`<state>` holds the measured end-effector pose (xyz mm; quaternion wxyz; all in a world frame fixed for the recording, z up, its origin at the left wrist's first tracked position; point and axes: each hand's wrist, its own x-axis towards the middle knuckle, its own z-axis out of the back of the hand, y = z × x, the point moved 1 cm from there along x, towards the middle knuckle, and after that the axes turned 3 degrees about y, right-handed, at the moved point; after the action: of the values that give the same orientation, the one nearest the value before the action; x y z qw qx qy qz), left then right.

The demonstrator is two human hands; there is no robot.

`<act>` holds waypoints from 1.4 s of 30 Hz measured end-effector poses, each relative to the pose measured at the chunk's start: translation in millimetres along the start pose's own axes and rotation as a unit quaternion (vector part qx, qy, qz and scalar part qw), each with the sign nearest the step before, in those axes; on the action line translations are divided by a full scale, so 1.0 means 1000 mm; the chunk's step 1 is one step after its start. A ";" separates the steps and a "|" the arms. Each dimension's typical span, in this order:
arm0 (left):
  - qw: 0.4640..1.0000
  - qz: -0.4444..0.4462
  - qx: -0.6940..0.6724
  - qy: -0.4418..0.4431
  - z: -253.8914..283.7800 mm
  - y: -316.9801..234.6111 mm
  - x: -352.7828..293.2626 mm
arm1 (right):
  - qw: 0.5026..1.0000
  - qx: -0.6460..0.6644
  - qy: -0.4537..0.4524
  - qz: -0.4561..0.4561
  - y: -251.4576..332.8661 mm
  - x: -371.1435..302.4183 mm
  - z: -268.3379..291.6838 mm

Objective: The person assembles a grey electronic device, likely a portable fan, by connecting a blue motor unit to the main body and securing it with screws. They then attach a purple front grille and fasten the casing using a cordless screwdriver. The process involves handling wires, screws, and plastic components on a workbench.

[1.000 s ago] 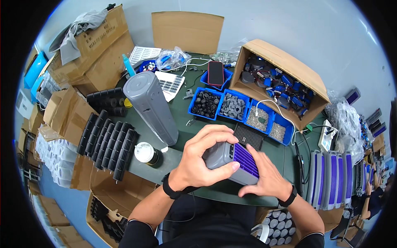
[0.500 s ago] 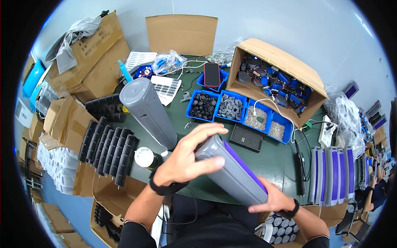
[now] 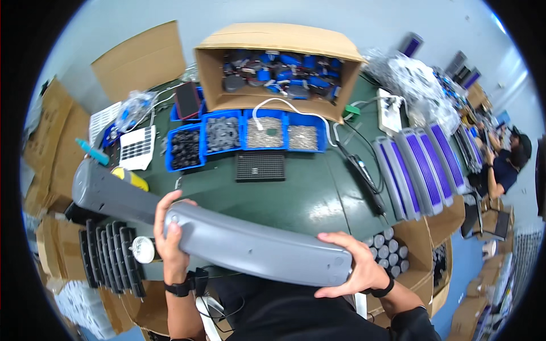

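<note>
A long grey plastic housing lies crosswise in front of me, held above the near edge of the table. My left hand is closed round its left end, thumb on the near face. At the other end my right hand grips it, thumb below and fingers over the top. The housing's purple strip is turned out of sight. Just beyond my left hand, a similar grey housing leans over the table, its lower end hidden behind my fingers.
Blue bins of small parts stand before a cardboard box of blue and grey components. A black grid tray lies nearer. Finished-looking grey-purple units line the right; black ribbed rollers and a white-lidded jar the left.
The held housing has turned from steeply slanted to nearly crosswise, its purple strip now hidden. My left hand has moved left and down to its end. The view has swung right.
</note>
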<state>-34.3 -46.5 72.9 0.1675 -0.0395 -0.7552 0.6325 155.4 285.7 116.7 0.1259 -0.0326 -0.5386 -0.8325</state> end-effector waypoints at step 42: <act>0.918 0.155 0.361 0.061 -0.015 0.068 0.040 | 0.965 0.040 -0.169 -0.198 -0.159 0.080 0.028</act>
<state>-77.8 -7.8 16.9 0.1161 -0.1313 -0.4480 0.8767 37.1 358.9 2.5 -0.1331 -0.0606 -0.5808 -0.8008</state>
